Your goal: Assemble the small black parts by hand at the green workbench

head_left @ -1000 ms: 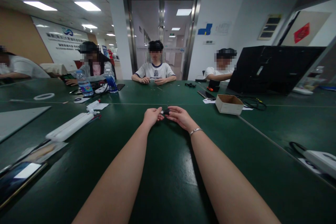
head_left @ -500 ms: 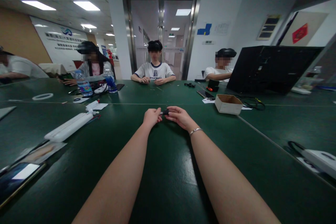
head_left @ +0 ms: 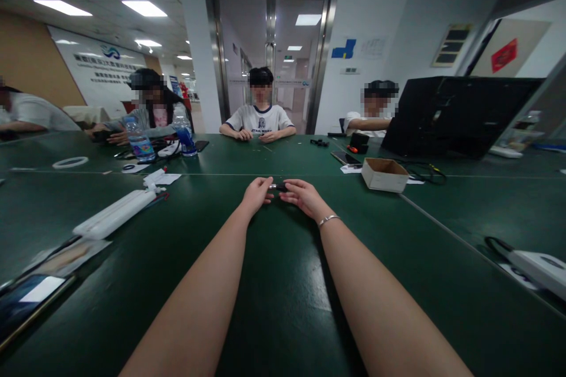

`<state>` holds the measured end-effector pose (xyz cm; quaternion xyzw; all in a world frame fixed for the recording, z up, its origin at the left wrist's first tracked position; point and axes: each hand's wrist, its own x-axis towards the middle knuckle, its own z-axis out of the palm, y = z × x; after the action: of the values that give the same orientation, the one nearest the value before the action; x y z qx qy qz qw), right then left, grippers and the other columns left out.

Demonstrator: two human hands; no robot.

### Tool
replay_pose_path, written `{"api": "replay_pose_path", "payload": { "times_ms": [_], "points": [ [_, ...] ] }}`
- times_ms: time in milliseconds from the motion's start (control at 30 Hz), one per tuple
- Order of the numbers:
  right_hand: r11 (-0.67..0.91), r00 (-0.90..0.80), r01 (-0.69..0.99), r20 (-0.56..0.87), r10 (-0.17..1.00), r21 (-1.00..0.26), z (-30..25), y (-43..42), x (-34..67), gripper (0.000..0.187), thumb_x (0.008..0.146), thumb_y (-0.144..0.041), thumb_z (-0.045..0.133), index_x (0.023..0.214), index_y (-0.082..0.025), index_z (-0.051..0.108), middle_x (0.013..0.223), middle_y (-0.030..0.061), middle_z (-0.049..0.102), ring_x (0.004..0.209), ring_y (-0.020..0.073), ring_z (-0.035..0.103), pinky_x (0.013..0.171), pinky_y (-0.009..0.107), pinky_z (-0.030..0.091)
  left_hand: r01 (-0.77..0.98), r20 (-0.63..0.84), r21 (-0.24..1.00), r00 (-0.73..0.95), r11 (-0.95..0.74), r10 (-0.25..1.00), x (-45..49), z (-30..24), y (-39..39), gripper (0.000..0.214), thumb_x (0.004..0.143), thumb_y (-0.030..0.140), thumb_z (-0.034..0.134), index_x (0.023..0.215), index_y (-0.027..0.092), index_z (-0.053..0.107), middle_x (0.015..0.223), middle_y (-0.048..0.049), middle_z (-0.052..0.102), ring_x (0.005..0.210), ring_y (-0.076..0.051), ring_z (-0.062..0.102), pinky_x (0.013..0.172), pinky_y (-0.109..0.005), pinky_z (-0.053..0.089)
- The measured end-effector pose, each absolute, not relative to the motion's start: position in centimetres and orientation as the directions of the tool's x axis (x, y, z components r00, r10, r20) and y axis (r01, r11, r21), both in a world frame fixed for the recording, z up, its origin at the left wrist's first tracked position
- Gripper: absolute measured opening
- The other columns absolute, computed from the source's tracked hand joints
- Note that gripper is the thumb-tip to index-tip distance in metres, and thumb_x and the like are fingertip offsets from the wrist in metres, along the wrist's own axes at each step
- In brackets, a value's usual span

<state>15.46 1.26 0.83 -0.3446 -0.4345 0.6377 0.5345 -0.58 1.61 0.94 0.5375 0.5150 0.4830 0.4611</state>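
Over the middle of the green table, my left hand (head_left: 256,195) and my right hand (head_left: 306,197) hold the two ends of one small black-and-silver stick-shaped object (head_left: 278,187). It lies roughly level between them, silver toward the left and black toward the right. My left thumb and fingers pinch the silver end. On the black end, my right thumb and fingertips close, with a silver bracelet (head_left: 329,220) on that wrist. The fingers hide both ends, so its exact kind does not show.
An open cardboard box (head_left: 384,175) stands to the right, in front of a black monitor (head_left: 455,118). A white power pack (head_left: 115,214) and a phone (head_left: 33,306) lie at left. Water bottles (head_left: 140,140) stand farther back. Several people sit around the table, one opposite me (head_left: 260,118).
More of the silver part shows between my hands, and the object sits more level. My right fingers have shifted slightly right. The co-worker at left has lowered the hand-held thing.
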Motion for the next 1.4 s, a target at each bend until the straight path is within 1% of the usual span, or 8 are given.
{"api": "replay_pose_path", "payload": {
  "times_ms": [67, 167, 267, 633, 767, 1033, 1167, 1400],
  "points": [
    [-0.051, -0.193, -0.381, 0.025, 0.981, -0.923, 0.8, 1.3, 15.4, 0.010, 0.085, -0.002, 0.058, 0.090, -0.011, 0.059, 0.083, 0.0083, 0.067, 0.064, 0.0178, 0.069, 0.063, 0.028, 0.060, 0.191, 0.026, 0.981, 0.000, -0.026, 1.000, -0.6, 0.9, 1.7, 0.032, 0.089, 0.043, 0.042, 0.094, 0.014, 0.055, 0.073, -0.0048, 0.061, 0.048, -0.009, 0.051, 0.041, -0.018, 0.037],
    [-0.051, -0.202, -0.368, 0.026, 0.979, -0.929, 0.8, 1.3, 15.4, 0.011, 0.084, -0.001, 0.059, 0.090, -0.011, 0.059, 0.083, 0.0086, 0.067, 0.064, 0.0180, 0.069, 0.064, 0.028, 0.060, 0.263, 0.073, 0.962, 0.028, -0.078, 0.997, -0.7, 0.7, 2.0, 0.021, 0.088, 0.031, 0.044, 0.098, 0.015, 0.056, 0.075, -0.0032, 0.059, 0.050, -0.008, 0.050, 0.041, -0.016, 0.033],
    [-0.055, -0.208, -0.359, 0.023, 0.978, -0.932, 0.8, 1.3, 15.5, 0.011, 0.083, -0.002, 0.063, 0.089, -0.011, 0.060, 0.083, 0.0086, 0.067, 0.065, 0.0183, 0.069, 0.065, 0.029, 0.060, 0.257, 0.086, 0.962, 0.043, -0.094, 0.995, -0.7, 0.4, 2.2, 0.020, 0.084, 0.025, 0.049, 0.101, 0.017, 0.055, 0.086, -0.0037, 0.060, 0.057, -0.008, 0.053, 0.042, -0.015, 0.034],
    [-0.069, -0.212, -0.348, 0.007, 0.977, -0.935, 1.0, 1.1, 15.4, 0.012, 0.084, 0.000, 0.058, 0.090, -0.011, 0.060, 0.084, 0.0095, 0.067, 0.064, 0.0184, 0.069, 0.067, 0.030, 0.059, 0.250, 0.079, 0.964, 0.058, -0.091, 0.995, -0.7, 0.5, 2.0, 0.025, 0.088, 0.030, 0.041, 0.103, 0.015, 0.054, 0.068, 0.0002, 0.052, 0.047, -0.007, 0.044, 0.040, -0.016, 0.031],
    [-0.066, -0.197, -0.349, 0.004, 0.980, -0.935, 1.0, 1.1, 15.4, 0.012, 0.083, 0.000, 0.060, 0.089, -0.011, 0.060, 0.082, 0.0090, 0.067, 0.063, 0.0182, 0.069, 0.066, 0.030, 0.059, 0.246, 0.139, 0.958, 0.054, -0.148, 0.989, -0.7, 0.7, 1.7, 0.028, 0.081, 0.021, 0.051, 0.110, 0.017, 0.052, 0.075, -0.0001, 0.053, 0.056, -0.008, 0.051, 0.043, -0.014, 0.033],
    [-0.071, -0.212, -0.358, 0.007, 0.977, -0.931, 1.0, 1.2, 15.4, 0.012, 0.083, -0.001, 0.061, 0.089, -0.012, 0.059, 0.081, 0.0081, 0.067, 0.064, 0.0182, 0.069, 0.064, 0.028, 0.060, 0.235, 0.101, 0.966, 0.057, -0.111, 0.993, -0.5, 0.9, 1.6, 0.026, 0.084, 0.026, 0.050, 0.108, 0.017, 0.052, 0.071, 0.0007, 0.054, 0.050, -0.007, 0.048, 0.041, -0.015, 0.031],
    [-0.067, -0.215, -0.346, 0.010, 0.976, -0.936, 1.0, 1.3, 15.4, 0.011, 0.083, -0.002, 0.063, 0.089, -0.011, 0.060, 0.083, 0.0087, 0.067, 0.065, 0.0187, 0.069, 0.065, 0.029, 0.060, 0.217, 0.095, 0.970, 0.062, -0.106, 0.994, -0.7, 0.4, 2.0, 0.030, 0.090, 0.037, 0.038, 0.101, 0.015, 0.055, 0.061, 0.0017, 0.051, 0.042, -0.006, 0.042, 0.041, -0.016, 0.031],
    [-0.099, -0.251, -0.240, -0.037, 0.967, -0.966, 1.3, 0.8, 15.2, 0.015, 0.082, -0.004, 0.063, 0.093, -0.012, 0.055, 0.080, 0.0082, 0.065, 0.062, 0.0171, 0.069, 0.060, 0.025, 0.059, 0.285, 0.112, 0.948, 0.112, -0.140, 0.987, -0.7, 0.3, 2.1, 0.024, 0.086, 0.034, 0.046, 0.092, 0.014, 0.059, 0.064, 0.0001, 0.056, 0.046, -0.008, 0.049, 0.043, -0.018, 0.034]
  ]
}}
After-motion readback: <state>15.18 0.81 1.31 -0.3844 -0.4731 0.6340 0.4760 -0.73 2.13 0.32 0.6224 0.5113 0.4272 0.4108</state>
